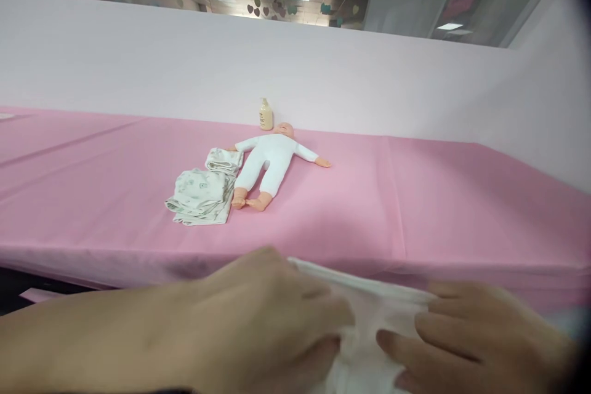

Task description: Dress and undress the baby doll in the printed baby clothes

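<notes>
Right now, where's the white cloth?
Head view, bottom, right of centre: the white cloth is between the left hand and right hand, in front of the pink-covered table's near edge.

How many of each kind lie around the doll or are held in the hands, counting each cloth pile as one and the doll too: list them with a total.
Doll: 1
Pump bottle: 1
Patterned cloth piles: 2
White cloth, held between left hand and right hand: 1
Total: 5
</notes>
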Demonstrator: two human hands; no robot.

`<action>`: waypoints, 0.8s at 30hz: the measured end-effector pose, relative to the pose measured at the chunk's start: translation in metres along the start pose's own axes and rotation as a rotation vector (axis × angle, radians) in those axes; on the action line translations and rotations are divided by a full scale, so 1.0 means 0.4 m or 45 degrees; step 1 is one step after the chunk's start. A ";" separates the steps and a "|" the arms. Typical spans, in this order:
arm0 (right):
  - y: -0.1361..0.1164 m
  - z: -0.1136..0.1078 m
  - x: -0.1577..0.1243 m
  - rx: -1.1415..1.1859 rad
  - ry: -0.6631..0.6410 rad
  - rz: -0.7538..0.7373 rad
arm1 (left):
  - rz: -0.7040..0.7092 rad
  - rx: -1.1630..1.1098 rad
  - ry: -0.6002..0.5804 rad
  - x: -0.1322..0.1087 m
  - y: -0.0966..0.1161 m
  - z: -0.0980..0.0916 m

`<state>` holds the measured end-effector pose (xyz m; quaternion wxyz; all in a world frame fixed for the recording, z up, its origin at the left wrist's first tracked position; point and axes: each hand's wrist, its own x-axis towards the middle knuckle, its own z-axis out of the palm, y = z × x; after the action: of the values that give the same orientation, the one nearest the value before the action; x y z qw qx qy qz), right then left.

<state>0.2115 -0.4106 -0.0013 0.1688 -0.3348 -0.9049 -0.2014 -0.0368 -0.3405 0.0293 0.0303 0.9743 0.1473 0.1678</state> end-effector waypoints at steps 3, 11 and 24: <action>0.011 -0.004 0.053 0.035 0.022 0.020 | 0.086 0.069 0.123 0.042 -0.055 0.008; 0.049 0.009 0.089 -0.293 0.326 0.108 | 0.068 0.291 0.322 0.051 -0.096 0.061; 0.029 0.048 0.066 -0.232 0.167 0.088 | 0.004 0.513 0.173 0.025 -0.067 0.089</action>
<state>0.1971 -0.3791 -0.0034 0.2033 -0.3661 -0.8577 -0.2983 -0.0233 -0.3122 -0.0039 -0.1752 0.9473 0.1781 0.2003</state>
